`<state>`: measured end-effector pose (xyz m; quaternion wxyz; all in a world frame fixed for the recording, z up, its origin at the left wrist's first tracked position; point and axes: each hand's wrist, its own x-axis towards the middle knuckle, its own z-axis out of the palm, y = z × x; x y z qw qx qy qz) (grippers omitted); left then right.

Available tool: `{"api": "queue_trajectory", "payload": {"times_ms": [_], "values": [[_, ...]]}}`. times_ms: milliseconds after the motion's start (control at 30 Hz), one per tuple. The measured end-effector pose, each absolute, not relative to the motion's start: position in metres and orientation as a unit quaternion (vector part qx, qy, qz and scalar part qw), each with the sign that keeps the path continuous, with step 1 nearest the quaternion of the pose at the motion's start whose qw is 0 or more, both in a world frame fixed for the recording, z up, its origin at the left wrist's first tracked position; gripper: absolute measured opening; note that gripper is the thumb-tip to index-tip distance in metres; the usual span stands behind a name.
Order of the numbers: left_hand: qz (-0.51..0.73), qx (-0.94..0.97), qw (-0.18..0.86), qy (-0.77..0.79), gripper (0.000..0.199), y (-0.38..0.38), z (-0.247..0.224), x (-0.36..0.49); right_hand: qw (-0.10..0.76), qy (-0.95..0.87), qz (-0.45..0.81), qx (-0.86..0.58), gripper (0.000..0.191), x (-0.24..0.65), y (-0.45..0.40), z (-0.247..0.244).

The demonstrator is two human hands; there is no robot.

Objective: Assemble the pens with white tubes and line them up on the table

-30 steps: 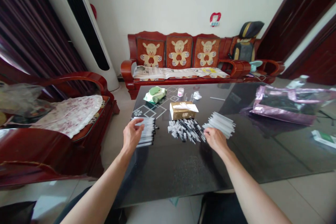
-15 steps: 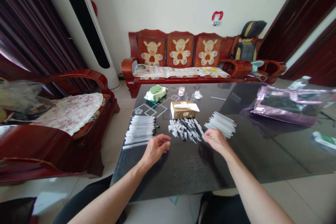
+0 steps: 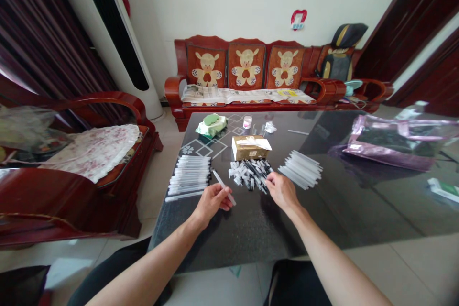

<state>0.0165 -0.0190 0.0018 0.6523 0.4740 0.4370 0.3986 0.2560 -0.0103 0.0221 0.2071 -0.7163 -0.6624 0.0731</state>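
Note:
A whitish pen barrel (image 3: 219, 179) is pinched between the thumb and fingers of my left hand (image 3: 210, 204), tilted above the dark table. My right hand (image 3: 283, 192) has its fingers closed at the right edge of a heap of white caps and black pen parts (image 3: 247, 174); what its fingertips grip is hidden. To the left of my left hand lies a row of white pens (image 3: 190, 174) with dark tips. A bundle of translucent white tubes (image 3: 301, 169) rests just to the right of my right hand.
Behind the heap stands a golden box (image 3: 247, 154) with paper on top. Farther back are a green wipes pack (image 3: 212, 126), a small cup (image 3: 247, 122), crumpled tissue (image 3: 270, 127) and a thin stick (image 3: 298, 132). A purple clear bag (image 3: 390, 155) sits at the right.
A pen barrel now shows in my left hand, where none was visible before. My right hand has moved left from beside the tubes to the heap of pen parts.

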Motion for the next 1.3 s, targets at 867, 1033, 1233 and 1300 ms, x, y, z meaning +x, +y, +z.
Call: {"api": "queue_trajectory", "payload": {"times_ms": [867,1033,1233,1300], "values": [[0.478,0.358,0.673,0.438,0.03,-0.004,0.006,0.002,0.294,-0.666,0.13,-0.673,0.022,0.255,-0.021,0.024],[0.529,0.291,0.684,0.409,0.019,0.008,0.004,-0.01,0.33,-0.665,0.391,-0.544,0.022,0.24,-0.037,0.032],[0.565,0.262,0.664,0.413,0.01,0.017,0.01,-0.02,0.316,-0.668,0.432,-0.517,0.021,0.238,-0.038,0.033],[0.572,0.25,0.658,0.421,0.008,0.019,0.011,-0.022,0.316,-0.667,0.435,-0.515,0.021,0.237,-0.038,0.034]]}}
